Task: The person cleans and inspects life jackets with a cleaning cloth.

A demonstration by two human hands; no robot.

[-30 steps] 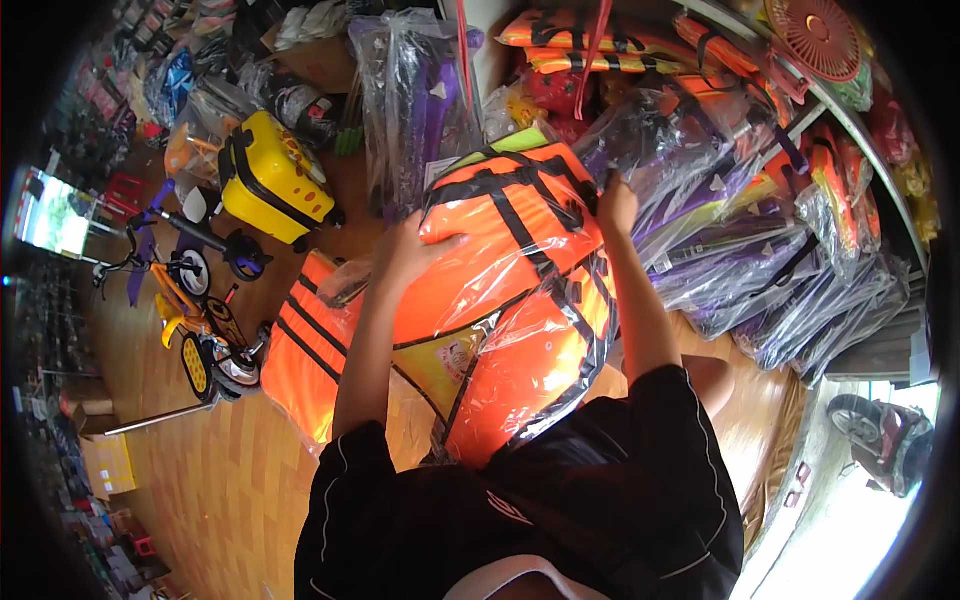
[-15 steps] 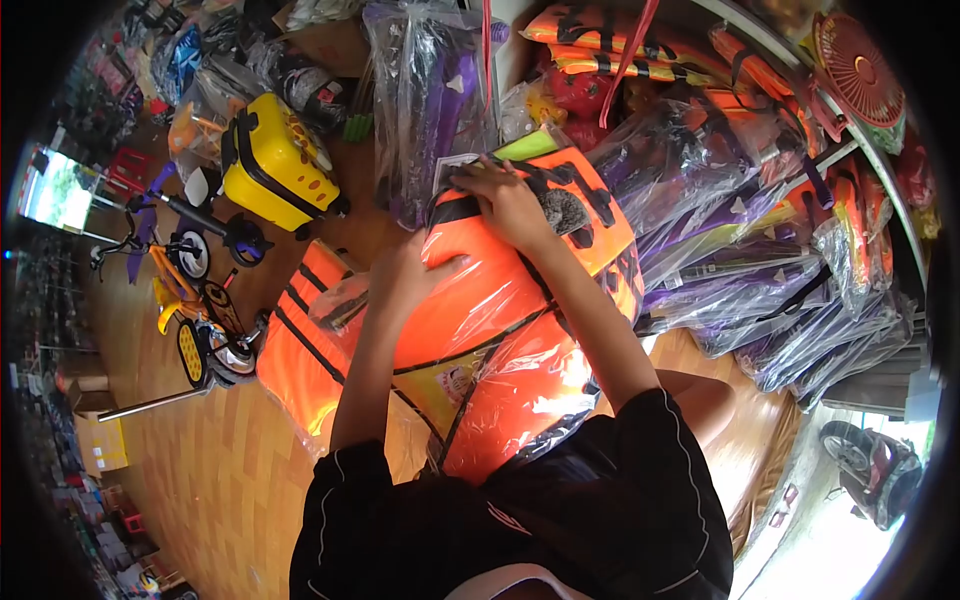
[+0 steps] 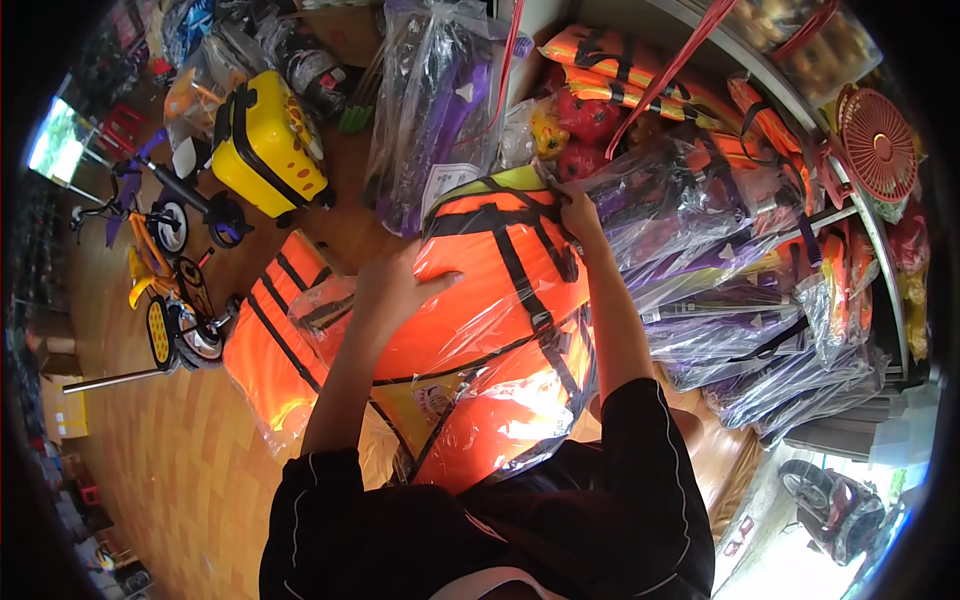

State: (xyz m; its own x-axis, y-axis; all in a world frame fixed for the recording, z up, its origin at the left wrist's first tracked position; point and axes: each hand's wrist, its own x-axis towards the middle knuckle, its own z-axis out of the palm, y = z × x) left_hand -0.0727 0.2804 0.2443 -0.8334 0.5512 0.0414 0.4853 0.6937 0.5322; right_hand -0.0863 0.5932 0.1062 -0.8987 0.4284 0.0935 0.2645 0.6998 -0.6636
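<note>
While the two bare hands stand apart on either side of it, the bright orange life vest with black webbing straps (image 3: 470, 270) lies slanted in front of the person, its lower end close against the black short-sleeved shirt with thin pale piping (image 3: 650, 450). In the head view, the left hand (image 3: 400, 282) touches the vest's left side, thumb stretched across the orange fabric; its other fingers are hard to make out, so I cannot tell how firmly it grips. The right hand (image 3: 580, 215) is at the upper right corner, fingers bent beside the black straps; whether they are closed on anything, I cannot tell. Clear, glossy plastic covers the vest's lower part, and a yellow panel with a printed emblem (image 3: 432, 402) shows there.

To the left of the left forearm lies another orange piece with black bands (image 3: 275, 335), partly in clear plastic, on the wood-plank floor (image 3: 180, 470). Farther left are a small orange-and-black child's bike (image 3: 150, 265) and a glossy yellow suitcase with black trim (image 3: 262, 145). Beyond the vest stands a purple item in clear plastic wrapping (image 3: 450, 110). Right of the right hand, purple goods in transparent bags (image 3: 720, 250) lie heaped, with a round red fan (image 3: 877, 143) above them.
</note>
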